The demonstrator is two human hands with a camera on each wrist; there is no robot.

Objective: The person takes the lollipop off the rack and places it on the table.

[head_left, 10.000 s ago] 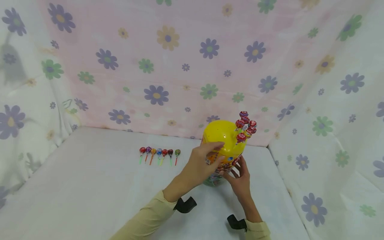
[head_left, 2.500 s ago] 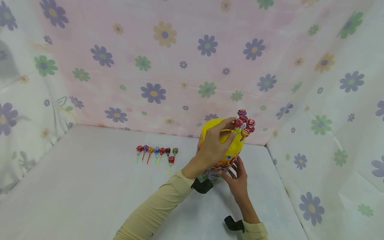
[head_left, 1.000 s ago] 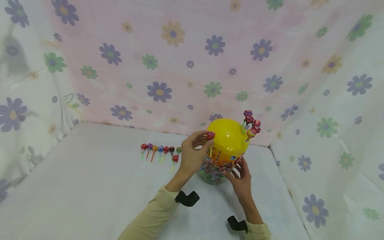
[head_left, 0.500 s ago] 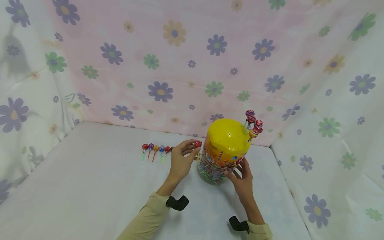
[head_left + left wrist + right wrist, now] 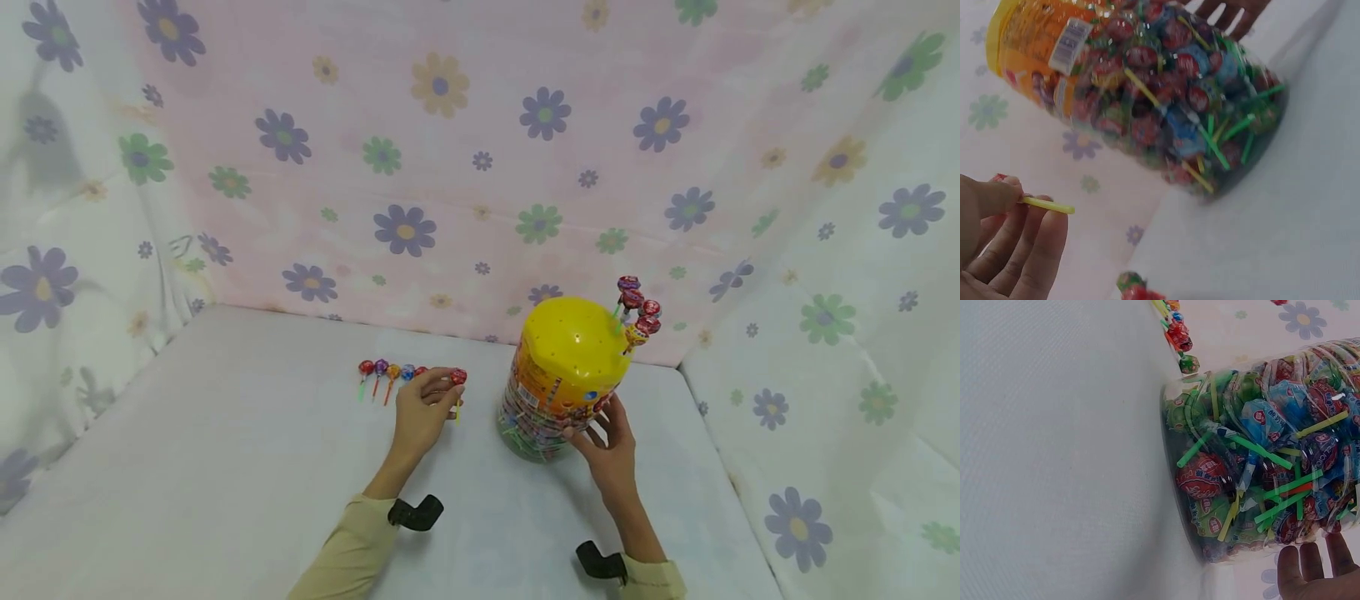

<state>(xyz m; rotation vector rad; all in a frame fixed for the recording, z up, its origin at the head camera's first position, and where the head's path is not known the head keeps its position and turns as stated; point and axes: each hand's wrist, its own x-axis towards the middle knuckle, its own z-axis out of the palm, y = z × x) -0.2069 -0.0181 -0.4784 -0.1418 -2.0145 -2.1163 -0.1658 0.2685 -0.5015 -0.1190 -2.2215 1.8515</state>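
Note:
My left hand (image 5: 417, 418) pinches a red-wrapped lollipop (image 5: 458, 377) near its head, the yellow stick (image 5: 1050, 205) pointing down in the head view. It hovers at the right end of a row of lollipops (image 5: 393, 372) on the table and hides part of that row. To the right stands a clear plastic jar (image 5: 531, 421) packed with wrapped lollipops, under a yellow domed lid (image 5: 573, 333) with small holes. Several lollipops (image 5: 648, 309) stick up from the lid's right side. My right hand (image 5: 613, 457) grips the jar's lower right side, thumb in front.
The white-covered table (image 5: 225, 467) meets a flowered cloth backdrop (image 5: 337, 167) behind the jar, with more cloth at both sides. A black curved piece (image 5: 416, 512) sits at my left wrist and another (image 5: 600, 560) at my right.
My left hand took the red lollipop from the lid and carried it left and down to the row. Earlier, another red lollipop came off the lid onto the table. The right hand stays on the jar.

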